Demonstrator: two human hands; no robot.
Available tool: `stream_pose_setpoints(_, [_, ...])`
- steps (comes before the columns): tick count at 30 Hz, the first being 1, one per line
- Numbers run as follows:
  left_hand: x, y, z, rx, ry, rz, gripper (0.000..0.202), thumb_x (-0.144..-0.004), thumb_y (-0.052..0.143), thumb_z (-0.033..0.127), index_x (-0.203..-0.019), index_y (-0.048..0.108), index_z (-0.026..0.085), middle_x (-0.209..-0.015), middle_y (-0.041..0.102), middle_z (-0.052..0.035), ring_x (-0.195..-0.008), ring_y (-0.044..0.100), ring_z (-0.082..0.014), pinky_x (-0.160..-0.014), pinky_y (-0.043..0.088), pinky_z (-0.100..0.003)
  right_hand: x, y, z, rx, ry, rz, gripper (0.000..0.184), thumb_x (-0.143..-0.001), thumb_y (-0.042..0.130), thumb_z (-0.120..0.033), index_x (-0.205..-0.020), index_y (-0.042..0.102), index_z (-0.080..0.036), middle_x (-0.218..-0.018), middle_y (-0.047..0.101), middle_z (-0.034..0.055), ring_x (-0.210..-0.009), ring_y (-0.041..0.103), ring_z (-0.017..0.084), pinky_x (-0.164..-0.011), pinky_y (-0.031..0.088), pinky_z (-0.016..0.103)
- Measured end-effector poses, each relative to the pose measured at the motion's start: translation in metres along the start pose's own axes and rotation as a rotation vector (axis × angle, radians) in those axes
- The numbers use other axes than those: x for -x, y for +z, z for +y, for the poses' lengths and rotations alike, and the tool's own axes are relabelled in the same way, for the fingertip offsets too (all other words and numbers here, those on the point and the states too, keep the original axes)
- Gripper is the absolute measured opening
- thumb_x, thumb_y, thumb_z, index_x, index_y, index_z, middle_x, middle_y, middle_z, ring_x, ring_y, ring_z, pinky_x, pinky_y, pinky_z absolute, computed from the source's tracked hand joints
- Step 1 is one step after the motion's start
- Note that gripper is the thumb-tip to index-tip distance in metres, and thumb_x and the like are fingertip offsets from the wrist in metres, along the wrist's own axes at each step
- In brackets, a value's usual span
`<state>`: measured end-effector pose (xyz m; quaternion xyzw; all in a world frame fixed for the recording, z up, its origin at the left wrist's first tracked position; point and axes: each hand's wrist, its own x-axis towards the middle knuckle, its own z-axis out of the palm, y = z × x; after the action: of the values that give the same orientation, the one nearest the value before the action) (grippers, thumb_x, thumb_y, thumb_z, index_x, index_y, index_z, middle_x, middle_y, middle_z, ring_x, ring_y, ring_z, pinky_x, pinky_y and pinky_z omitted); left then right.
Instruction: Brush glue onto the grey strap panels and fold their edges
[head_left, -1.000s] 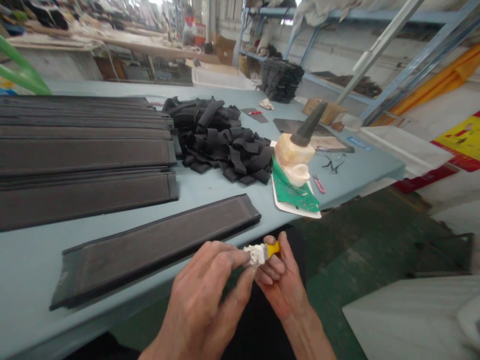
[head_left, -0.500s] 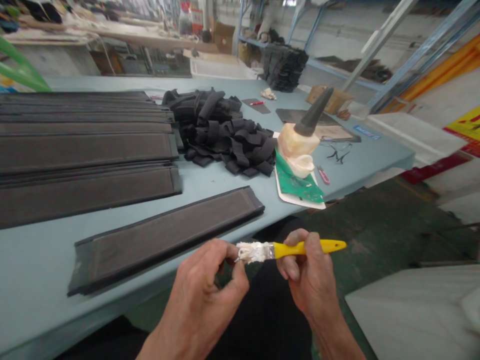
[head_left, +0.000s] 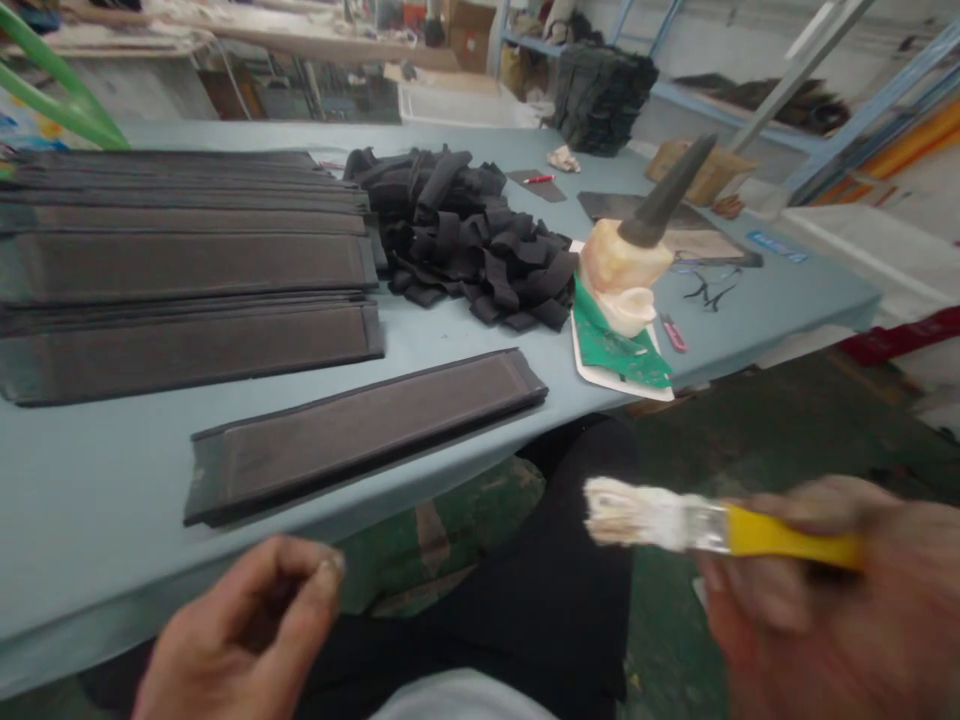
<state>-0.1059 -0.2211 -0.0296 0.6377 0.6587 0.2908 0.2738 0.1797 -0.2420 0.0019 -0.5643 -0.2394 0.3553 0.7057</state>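
My right hand [head_left: 832, 610], blurred by motion at the lower right, is closed around the yellow handle of a small brush [head_left: 697, 525] with white, glue-caked bristles pointing left. My left hand [head_left: 240, 640] is low at the bottom left, below the table edge, with thumb and fingertips pinched together; I cannot make out whether anything is between them. A long dark padded strip [head_left: 360, 430] lies alone near the front edge of the pale blue table [head_left: 90, 480], between the two hands and farther away.
More long dark strips [head_left: 180, 270] are stacked at the left. A heap of short black straps [head_left: 480, 240] lies mid-table. A glue bottle with a dark cone nozzle [head_left: 630, 265] stands on a green-and-white card. Scissors, a red pen and boxes are beyond. Blue shelving stands behind.
The hands have come apart: the left let go of the bristles and dropped to the lower left, the right carried the brush right and closer to the camera. The view tilted down.
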Motion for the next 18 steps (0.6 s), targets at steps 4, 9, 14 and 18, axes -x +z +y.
stream_pose_setpoints(4, [0.011, 0.024, 0.024, 0.398, -0.101, -0.404, 0.048, -0.1, 0.045, 0.062, -0.073, 0.054, 0.023, -0.061, 0.05, 0.0033, -0.052, 0.045, -0.0123, -0.049, 0.041, -0.022, -0.001, 0.022, 0.028, -0.042, 0.173, 0.019, 0.053, -0.069, 0.085, -0.07, -0.066, 0.061, -0.022, -0.034, 0.033, -0.0111, -0.028, 0.026, 0.005, -0.032, 0.032, 0.017])
stream_pose_setpoints(9, [0.001, 0.044, 0.045, 0.563, -0.168, -0.561, 0.057, -0.101, 0.04, 0.065, -0.066, 0.05, 0.021, -0.058, 0.045, 0.003, -0.054, 0.042, -0.0113, -0.053, 0.035, -0.024, 0.008, 0.037, 0.05, -0.116, 0.366, -0.013, 0.059, -0.062, 0.088, -0.07, -0.069, 0.06, -0.019, -0.033, 0.031, -0.0133, -0.029, 0.023, 0.003, -0.031, 0.029, 0.015])
stream_pose_setpoints(14, [-0.004, 0.041, 0.046, 0.605, -0.179, -0.565, 0.038, -0.094, 0.057, 0.054, -0.085, 0.065, 0.019, -0.07, 0.057, 0.0018, -0.061, 0.048, -0.012, -0.057, 0.04, -0.024, 0.005, 0.035, 0.049, -0.12, 0.395, 0.004, 0.06, -0.054, 0.093, -0.068, -0.066, 0.06, -0.019, -0.032, 0.032, -0.0133, -0.028, 0.024, 0.003, -0.031, 0.03, 0.015])
stream_pose_setpoints(18, [-0.01, 0.041, 0.053, 0.486, -0.122, -0.526, 0.02, -0.087, 0.059, 0.037, -0.08, 0.065, 0.019, -0.07, 0.059, 0.0022, -0.065, 0.05, -0.0121, -0.062, 0.041, -0.024, 0.004, 0.035, 0.054, -0.086, 0.376, -0.019, 0.059, -0.058, 0.09, -0.069, -0.066, 0.06, -0.019, -0.032, 0.033, -0.0125, -0.028, 0.026, 0.004, -0.031, 0.031, 0.015])
